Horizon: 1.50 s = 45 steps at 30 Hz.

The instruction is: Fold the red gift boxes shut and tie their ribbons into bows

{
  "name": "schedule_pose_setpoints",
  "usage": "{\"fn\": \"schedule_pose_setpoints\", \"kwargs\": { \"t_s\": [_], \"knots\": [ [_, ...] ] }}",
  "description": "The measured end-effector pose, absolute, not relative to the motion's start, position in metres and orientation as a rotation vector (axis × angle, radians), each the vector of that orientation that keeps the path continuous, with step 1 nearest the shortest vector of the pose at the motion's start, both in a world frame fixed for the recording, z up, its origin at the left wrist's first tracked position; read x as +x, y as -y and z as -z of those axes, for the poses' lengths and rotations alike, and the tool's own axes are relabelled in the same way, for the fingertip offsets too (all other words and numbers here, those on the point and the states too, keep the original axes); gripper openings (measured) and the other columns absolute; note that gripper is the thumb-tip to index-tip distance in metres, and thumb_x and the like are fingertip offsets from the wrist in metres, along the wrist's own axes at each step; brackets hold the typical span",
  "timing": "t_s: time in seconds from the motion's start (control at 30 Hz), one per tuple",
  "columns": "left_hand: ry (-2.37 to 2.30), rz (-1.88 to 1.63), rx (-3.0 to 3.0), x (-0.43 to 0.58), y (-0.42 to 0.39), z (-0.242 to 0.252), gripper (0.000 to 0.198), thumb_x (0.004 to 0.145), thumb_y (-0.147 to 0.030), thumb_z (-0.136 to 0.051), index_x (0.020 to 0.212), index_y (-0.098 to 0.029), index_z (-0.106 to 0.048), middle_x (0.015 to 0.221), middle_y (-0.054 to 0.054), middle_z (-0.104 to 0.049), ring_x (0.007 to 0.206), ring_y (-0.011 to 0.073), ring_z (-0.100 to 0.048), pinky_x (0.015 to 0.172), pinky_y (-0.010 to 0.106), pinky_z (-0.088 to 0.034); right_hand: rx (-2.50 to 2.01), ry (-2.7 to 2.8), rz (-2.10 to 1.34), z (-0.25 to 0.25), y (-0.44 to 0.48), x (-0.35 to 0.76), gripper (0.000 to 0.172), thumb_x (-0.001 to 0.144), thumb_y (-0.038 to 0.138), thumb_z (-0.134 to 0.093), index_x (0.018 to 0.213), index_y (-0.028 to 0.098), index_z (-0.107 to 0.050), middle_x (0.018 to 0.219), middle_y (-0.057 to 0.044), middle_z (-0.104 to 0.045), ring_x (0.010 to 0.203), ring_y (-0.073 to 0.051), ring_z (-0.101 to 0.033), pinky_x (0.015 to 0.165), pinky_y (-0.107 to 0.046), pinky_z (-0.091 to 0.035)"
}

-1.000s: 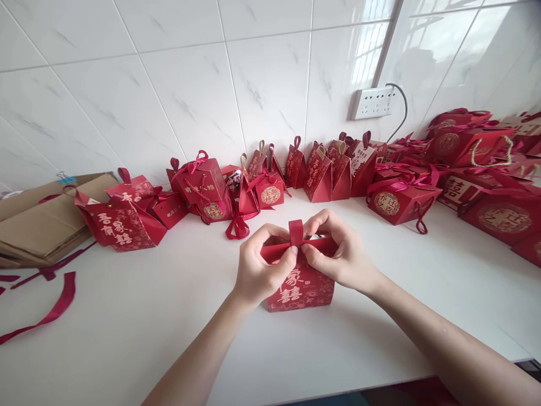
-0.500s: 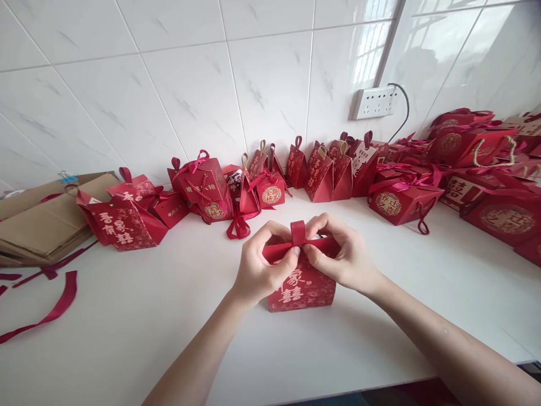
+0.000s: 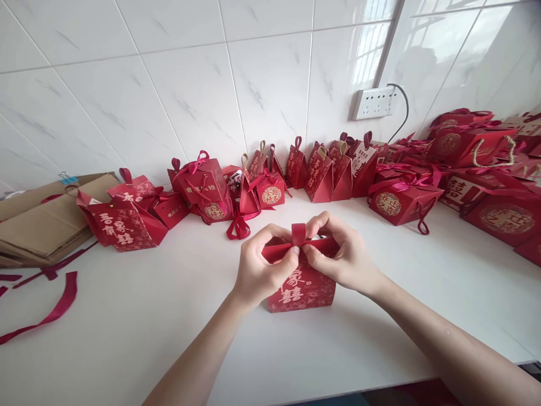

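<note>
"Red cardboard box with pale printed characters (image 3: 310,293): where?"

"Upright on the smooth white tabletop (image 3: 169,316), front and centre, between both hands."

"Held how?"

"Pinched at the top edge: left hand (image 3: 262,266) narrow on one side of the dark red ribbon loop (image 3: 298,232), right hand (image 3: 344,256) just as narrow on the other, thumbs in front."

"And inside?"

"Something pale just showing behind the edge; impossible to make out."

"Beyond?"

"Row of red triangular cardboard boxes (image 3: 320,179) by the white tiled wall (image 3: 186,96), contents hidden."
</note>
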State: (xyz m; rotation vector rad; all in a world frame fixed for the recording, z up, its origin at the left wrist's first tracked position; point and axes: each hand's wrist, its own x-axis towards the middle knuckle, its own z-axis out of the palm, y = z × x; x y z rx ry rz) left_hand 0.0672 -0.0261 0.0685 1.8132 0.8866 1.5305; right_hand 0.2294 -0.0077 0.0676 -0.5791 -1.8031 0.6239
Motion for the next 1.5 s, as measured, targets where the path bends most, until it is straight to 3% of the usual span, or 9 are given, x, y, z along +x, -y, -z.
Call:
{"fn": "schedule_pose_setpoints", "kwargs": {
  "t_s": [0.5, 0.57, 0.73, 0.87, 1.03, 1.2, 1.4, 1.5],
  "knots": [
    [-0.854, -1.507, 1.802, 0.065, 0.025, -0.068, 0.007, 0.08, -0.014, -0.063, 0.087, -0.017, -0.065, 0.079, 0.0, -0.069, 0.075, 0.0119, -0.067, 0.069, 0.019, -0.056, -0.542, 1.771, -0.643, -0.063, 0.007, 0.228, 0.015, 0.08, 0.009, -0.057, 0.085, 0.02, -0.049, 0.082, 0.001, -0.06, 0.072, -0.01, -0.059, 0.067, -0.02, -0.049],
    [-0.864, -1.516, 1.807, 0.065, 0.025, -0.067, 0.006, 0.081, -0.015, -0.063, 0.086, -0.017, -0.064, 0.079, 0.0, -0.068, 0.075, 0.0114, -0.066, 0.069, 0.018, -0.055, -0.526, 1.76, -0.683, -0.062, 0.006, 0.229, 0.016, 0.081, 0.011, -0.057, 0.091, 0.021, -0.049, 0.085, 0.0, -0.06, 0.074, -0.011, -0.06, 0.067, -0.021, -0.05],
    [-1.019, -1.615, 1.711, 0.057, 0.018, -0.067, 0.007, 0.08, -0.023, -0.068, 0.083, -0.017, -0.065, 0.08, 0.0, -0.068, 0.076, 0.0119, -0.064, 0.069, 0.019, -0.051, -0.535, 1.855, -0.944, -0.06, -0.009, 0.245, 0.038, 0.087, 0.021, -0.056, 0.12, 0.024, -0.038, 0.096, -0.003, -0.064, 0.078, -0.014, -0.063, 0.062, -0.023, -0.052],
    [-1.146, -1.693, 1.373, 0.045, 0.002, -0.06, 0.025, 0.075, -0.035, -0.073, 0.093, -0.019, -0.065, 0.086, 0.0, -0.068, 0.076, 0.013, -0.063, 0.068, 0.021, -0.049, -0.751, 2.006, -1.05, -0.059, -0.024, 0.254, 0.023, 0.084, 0.033, -0.061, 0.1, 0.018, -0.057, 0.099, -0.007, -0.066, 0.091, -0.021, -0.063, 0.066, -0.027, -0.053],
    [-1.081, -1.572, 1.029, 0.04, -0.017, -0.039, 0.046, 0.076, -0.051, -0.062, 0.11, -0.019, -0.059, 0.108, 0.006, -0.067, 0.097, 0.0212, -0.063, 0.079, 0.029, -0.05, -0.969, 1.429, -1.528, -0.051, -0.034, 0.246, 0.022, 0.081, 0.035, -0.069, 0.09, 0.015, -0.062, 0.094, -0.007, -0.067, 0.083, -0.019, -0.064, 0.058, -0.024, -0.056],
    [-1.081, -1.523, 1.013, 0.04, -0.019, -0.031, 0.063, 0.073, -0.065, -0.057, 0.116, -0.019, -0.052, 0.116, 0.011, -0.062, 0.094, 0.025, -0.065, 0.07, 0.032, -0.05, -0.97, 0.822, -1.705, -0.038, -0.047, 0.237, 0.013, 0.087, 0.027, -0.059, 0.093, 0.016, -0.061, 0.081, -0.005, -0.065, 0.067, -0.016, -0.063, 0.053, -0.027, -0.06],
    [-1.169, -1.538, 1.511, 0.051, -0.004, -0.031, 0.064, 0.081, -0.049, -0.064, 0.134, -0.024, -0.039, 0.124, 0.01, -0.055, 0.097, 0.0193, -0.063, 0.086, 0.035, -0.049, -0.894, 0.651, -1.86, -0.037, -0.042, 0.229, 0.021, 0.092, 0.02, -0.041, 0.102, 0.013, -0.058, 0.077, -0.006, -0.064, 0.066, -0.015, -0.066, 0.051, -0.024, -0.06],
    [-1.134, -1.569, 1.651, 0.058, 0.001, -0.029, 0.07, 0.083, -0.043, -0.064, 0.141, -0.029, -0.027, 0.127, 0.009, -0.053, 0.096, 0.0179, -0.062, 0.083, 0.034, -0.05, -0.81, 0.646, -1.936, -0.035, -0.034, 0.223, 0.022, 0.094, 0.021, -0.042, 0.106, 0.014, -0.059, 0.084, -0.007, -0.066, 0.068, -0.015, -0.067, 0.049, -0.021, -0.058]
  ]
}}
